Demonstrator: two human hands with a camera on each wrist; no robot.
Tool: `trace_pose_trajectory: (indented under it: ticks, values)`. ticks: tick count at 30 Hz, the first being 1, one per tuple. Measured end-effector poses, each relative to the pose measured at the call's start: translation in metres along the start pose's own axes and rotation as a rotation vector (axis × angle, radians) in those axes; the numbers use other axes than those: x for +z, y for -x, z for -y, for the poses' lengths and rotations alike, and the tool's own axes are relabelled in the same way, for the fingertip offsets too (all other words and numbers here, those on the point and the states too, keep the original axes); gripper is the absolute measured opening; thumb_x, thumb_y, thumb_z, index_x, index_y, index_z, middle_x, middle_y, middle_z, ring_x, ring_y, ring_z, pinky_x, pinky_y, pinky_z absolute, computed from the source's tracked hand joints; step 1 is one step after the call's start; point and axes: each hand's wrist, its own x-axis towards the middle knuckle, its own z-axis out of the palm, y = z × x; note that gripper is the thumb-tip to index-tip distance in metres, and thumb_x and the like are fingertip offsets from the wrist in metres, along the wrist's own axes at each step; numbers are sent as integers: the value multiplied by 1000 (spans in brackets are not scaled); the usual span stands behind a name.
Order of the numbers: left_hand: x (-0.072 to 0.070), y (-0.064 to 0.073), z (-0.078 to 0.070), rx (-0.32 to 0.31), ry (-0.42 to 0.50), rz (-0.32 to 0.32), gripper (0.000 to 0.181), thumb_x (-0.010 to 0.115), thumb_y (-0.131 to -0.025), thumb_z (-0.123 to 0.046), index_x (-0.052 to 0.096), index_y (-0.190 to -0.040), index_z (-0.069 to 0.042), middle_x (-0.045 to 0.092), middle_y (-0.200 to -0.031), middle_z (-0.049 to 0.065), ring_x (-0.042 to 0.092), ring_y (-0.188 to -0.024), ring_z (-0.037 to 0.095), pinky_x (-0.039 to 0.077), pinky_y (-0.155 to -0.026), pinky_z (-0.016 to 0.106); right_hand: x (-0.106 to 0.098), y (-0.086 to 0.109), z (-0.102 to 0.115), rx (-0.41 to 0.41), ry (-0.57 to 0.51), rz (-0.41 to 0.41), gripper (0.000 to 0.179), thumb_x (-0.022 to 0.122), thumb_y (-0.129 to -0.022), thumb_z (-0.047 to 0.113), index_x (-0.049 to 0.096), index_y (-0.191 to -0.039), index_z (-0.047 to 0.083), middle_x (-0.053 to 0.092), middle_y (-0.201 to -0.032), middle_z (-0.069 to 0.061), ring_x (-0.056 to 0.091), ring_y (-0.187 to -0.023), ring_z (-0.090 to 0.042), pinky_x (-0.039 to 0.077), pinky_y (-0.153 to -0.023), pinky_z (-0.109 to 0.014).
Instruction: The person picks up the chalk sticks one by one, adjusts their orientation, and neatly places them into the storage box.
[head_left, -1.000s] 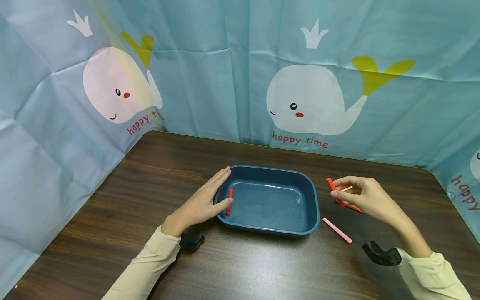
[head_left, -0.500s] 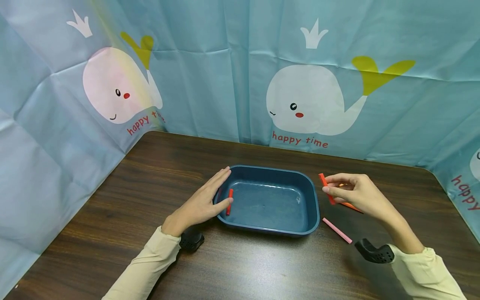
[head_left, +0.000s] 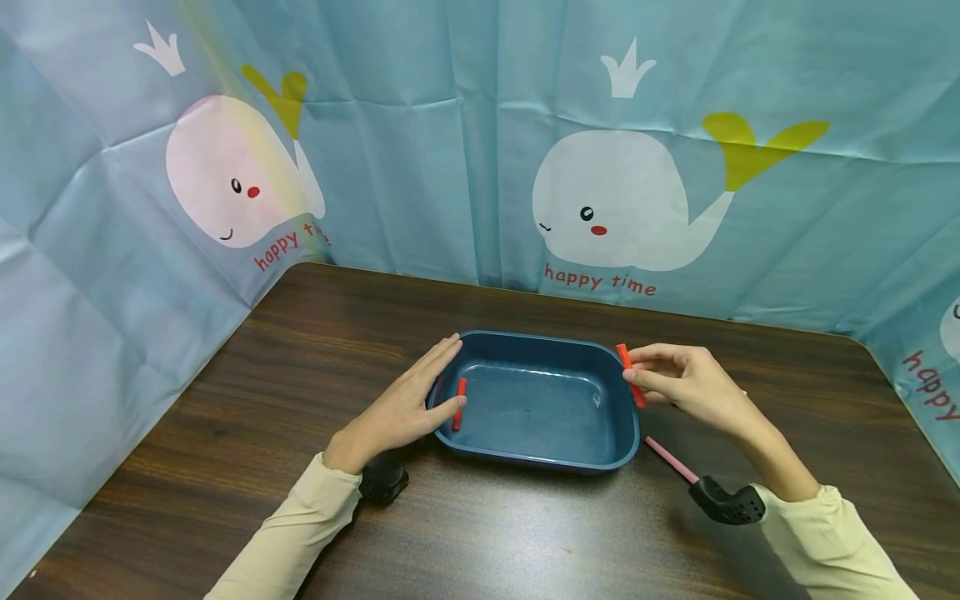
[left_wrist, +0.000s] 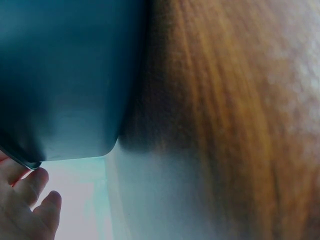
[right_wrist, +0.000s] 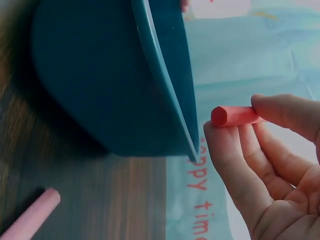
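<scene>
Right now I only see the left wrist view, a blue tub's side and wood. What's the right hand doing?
Observer: The right hand pinches a red stick over the right rim of the blue tub.
Operator: Anything inside the tub?
Observer: A second red stick leans on its left inner wall, beside the thumb of the left hand.
Operator: Any on the table?
Observer: One pink stick lies on the table by the tub's right front corner.

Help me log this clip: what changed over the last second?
The right hand, pinching a red stick, moved left from above the table to the blue tray's right rim. The left hand stayed resting on the tray's left rim beside another red stick. The pink stick lay unmoved.
</scene>
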Motion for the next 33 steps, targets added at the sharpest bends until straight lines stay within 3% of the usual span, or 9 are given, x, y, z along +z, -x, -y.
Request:
trace_pose_trajectory:
  ticks: [6, 16, 33]
  values:
    - [0, 0, -1, -6, -1, 2, 77, 63, -98, -29, 20, -160, -15, 11, -167, -7, 10, -156, 19, 22, -122, 55, 10, -4, 6, -5, -74, 22, 46, 65, -97, 24, 58, -128, -8, 70, -111, -24, 72, -85, -11, 62, -76, -36]
    - [-1, 0, -2, -7, -2, 1, 77, 63, -97, -29, 20, -160, -15, 10, -168, -6, 11, -156, 24, 22, -122, 56, 30, -15, 14, -23, -108, 84, 46, 67, -95, 20, 57, -128, -11, 66, -107, -26, 73, -86, -20, 62, -77, -38]
    - [-1, 0, 0, -1, 0, 7, 77, 63, -98, -29, 19, -160, -15, 9, -168, -6, 10, -156, 23, 21, -122, 56, 65, -36, 17, -1, -106, 136, 39, 66, -95, 15, 59, -126, -8, 67, -103, -19, 71, -80, -17, 61, -78, -43]
